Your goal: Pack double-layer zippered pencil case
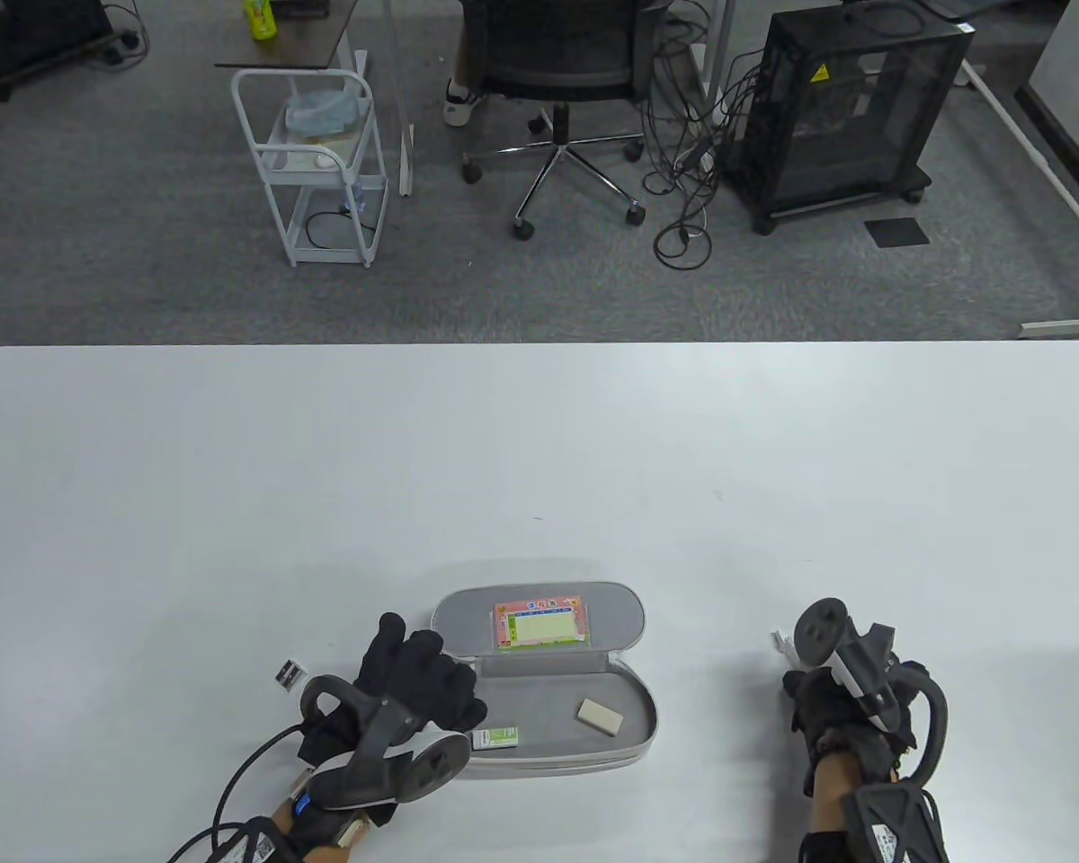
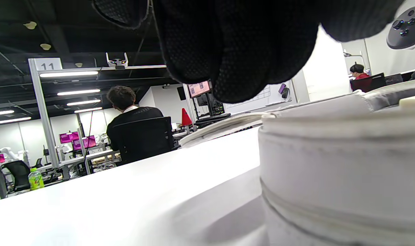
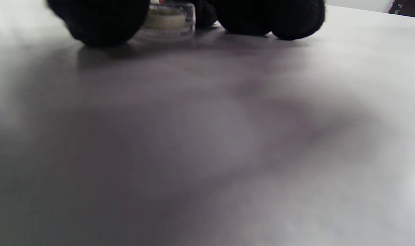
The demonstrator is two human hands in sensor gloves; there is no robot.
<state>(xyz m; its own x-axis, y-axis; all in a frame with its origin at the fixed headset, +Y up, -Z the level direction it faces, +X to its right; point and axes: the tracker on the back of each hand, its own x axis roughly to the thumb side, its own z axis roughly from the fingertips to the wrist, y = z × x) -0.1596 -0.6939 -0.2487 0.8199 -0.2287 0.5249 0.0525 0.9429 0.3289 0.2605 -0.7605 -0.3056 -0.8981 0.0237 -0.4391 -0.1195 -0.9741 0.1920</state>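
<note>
The grey pencil case (image 1: 629, 746) lies open near the table's front edge. Its raised lid (image 1: 616, 607) holds a pink and green card (image 1: 539, 625). The lower tray holds a white eraser (image 1: 601, 716) and a small green and white box (image 1: 494, 739). My left hand (image 1: 423, 665) rests over the case's left end with its fingers spread; in the left wrist view its fingers (image 2: 234, 68) hang just above the case's rim (image 2: 330, 116). My right hand (image 1: 800, 683) is on the table right of the case. Its fingertips (image 3: 269, 17) pinch a small clear plastic item (image 3: 168, 18) that rests on the table.
A small black and white item (image 1: 289, 672) lies on the table left of my left hand. The white table (image 1: 539, 449) stretches far beyond the case. An office chair (image 1: 557, 54), a white cart (image 1: 319, 171) and a black cabinet (image 1: 850, 108) stand behind it.
</note>
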